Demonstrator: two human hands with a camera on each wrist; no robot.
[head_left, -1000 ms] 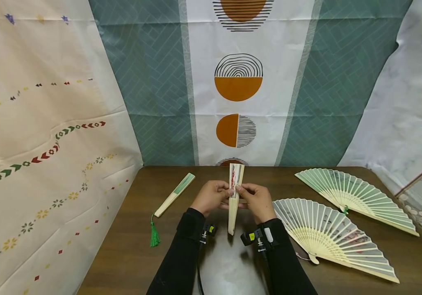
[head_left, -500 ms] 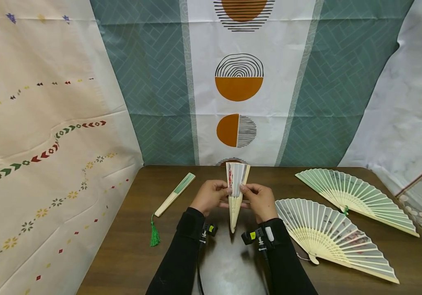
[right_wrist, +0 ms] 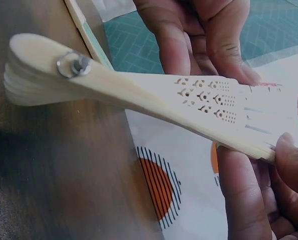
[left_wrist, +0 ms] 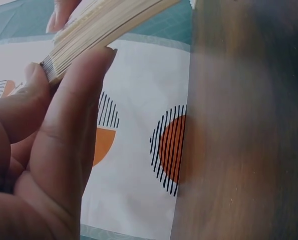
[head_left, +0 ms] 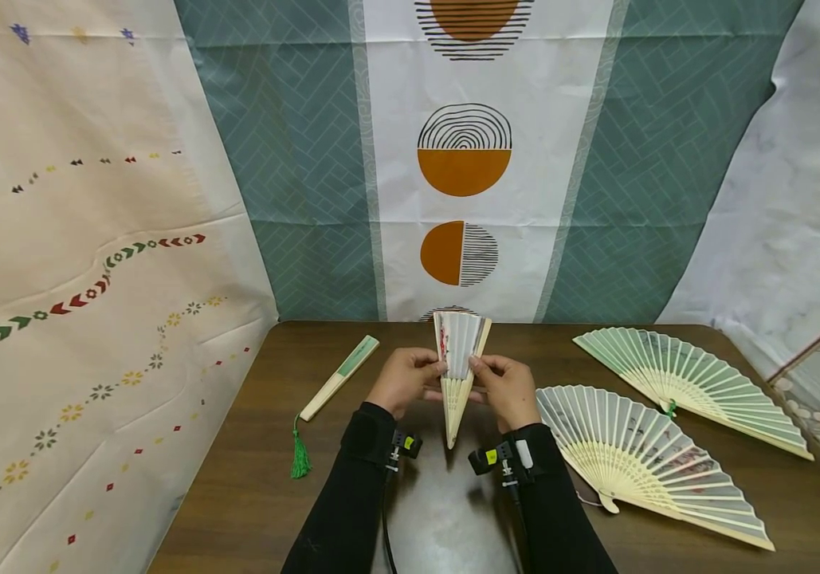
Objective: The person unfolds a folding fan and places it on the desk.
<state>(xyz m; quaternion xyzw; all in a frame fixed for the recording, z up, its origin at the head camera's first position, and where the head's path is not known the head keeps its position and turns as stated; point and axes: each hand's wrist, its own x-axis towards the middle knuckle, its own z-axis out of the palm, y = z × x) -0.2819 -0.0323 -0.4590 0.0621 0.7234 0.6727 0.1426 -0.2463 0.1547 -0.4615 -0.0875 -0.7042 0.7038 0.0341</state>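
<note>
In the head view a pale folding fan (head_left: 459, 359), slightly spread, is held upright between my hands, its pivot end pointing down. My left hand (head_left: 404, 381) pinches its left edge and my right hand (head_left: 510, 391) pinches its right guard. The left wrist view shows the fan's stacked ribs (left_wrist: 96, 37) between thumb and finger of my left hand (left_wrist: 53, 145). In the right wrist view the metal pivot (right_wrist: 77, 66) and cut-out ribs (right_wrist: 206, 97) show, with my right hand (right_wrist: 249, 200) gripping the lower edge. Most of the fan's leaf is out of that view.
A shut green fan (head_left: 340, 378) with a green tassel (head_left: 300, 458) lies to the left on the brown table (head_left: 237, 494). An open green fan (head_left: 696, 387) and an open white fan (head_left: 657, 462) lie to the right. Patterned cloths (head_left: 295, 159) hang behind.
The held fan has spread from nearly folded to a narrow wedge, showing more white leaf. My right hand has shifted slightly right, and the fan has risen a little.
</note>
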